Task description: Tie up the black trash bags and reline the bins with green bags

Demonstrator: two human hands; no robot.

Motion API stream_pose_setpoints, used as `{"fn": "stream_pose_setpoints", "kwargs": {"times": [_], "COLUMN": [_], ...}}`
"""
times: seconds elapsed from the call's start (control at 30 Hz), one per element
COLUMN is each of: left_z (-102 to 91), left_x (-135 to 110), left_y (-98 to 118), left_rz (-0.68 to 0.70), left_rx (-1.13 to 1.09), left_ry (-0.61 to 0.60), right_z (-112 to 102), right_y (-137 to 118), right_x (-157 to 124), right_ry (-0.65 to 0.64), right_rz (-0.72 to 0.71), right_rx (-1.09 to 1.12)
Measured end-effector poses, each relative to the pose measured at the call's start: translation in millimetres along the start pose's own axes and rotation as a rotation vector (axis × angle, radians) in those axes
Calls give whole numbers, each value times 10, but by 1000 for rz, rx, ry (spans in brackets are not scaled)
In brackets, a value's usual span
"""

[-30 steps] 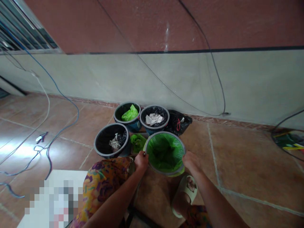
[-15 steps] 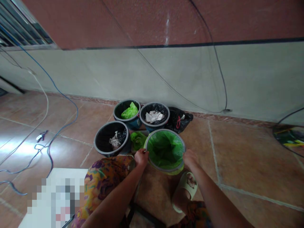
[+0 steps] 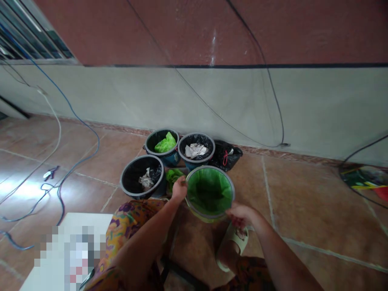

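A round trash bin with a grey rim stands on the floor in front of me, lined with a green bin liner folded over its edge. My left hand is closed at the rim's left side, pinching the liner there. On the near right side of the rim, the fingers of my right hand are also closed on the liner edge. Their fingertips are partly hidden. A small container with a green plastic bag sits just left of the lined bin, beyond my left hand.
Left and behind are a bin with crumpled waste, a bin holding a bright green bag and a black-lined bin with paper. A tied black bag lies by the wall. Cables trail across the floor at left.
My left hand has moved up along the rim's left side. My right hand has slid around toward the near side. The bin stays in about the same place.
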State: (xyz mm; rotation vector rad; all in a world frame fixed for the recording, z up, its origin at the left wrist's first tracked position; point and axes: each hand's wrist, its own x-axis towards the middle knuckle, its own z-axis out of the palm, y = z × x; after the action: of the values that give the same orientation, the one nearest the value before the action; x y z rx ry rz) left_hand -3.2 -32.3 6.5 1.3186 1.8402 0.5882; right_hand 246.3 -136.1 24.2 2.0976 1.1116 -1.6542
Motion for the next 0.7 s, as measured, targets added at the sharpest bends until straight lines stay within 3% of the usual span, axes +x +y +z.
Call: {"fn": "stream_pose_setpoints", "kwargs": {"times": [0.07, 0.1, 0.23, 0.3, 0.43, 0.7], "left_z": [-82, -122, -165, -97, 86, 195], "left_x": [114, 141, -1, -172, -433, -396], "left_y": [75, 102, 75, -9, -185, -346], "left_rz": [31, 6, -88, -94, -134, -97], "left_rx": [-87, -88, 81, 186, 316, 262], "left_ry": [44, 69, 119, 69, -69, -11], "right_z": [-53, -102, -332, -389, -330, -228], "right_y": [-57, -103, -296, -337, -289, -212], "right_x": [-80, -108, -121, -69, 103, 379], "right_ry": [-120, -48, 541, 669, 660, 629], "right_rz": [13, -1, -21, 1, -36, 17], "right_rx": [-4, -57, -270, -272, -258, -221]}}
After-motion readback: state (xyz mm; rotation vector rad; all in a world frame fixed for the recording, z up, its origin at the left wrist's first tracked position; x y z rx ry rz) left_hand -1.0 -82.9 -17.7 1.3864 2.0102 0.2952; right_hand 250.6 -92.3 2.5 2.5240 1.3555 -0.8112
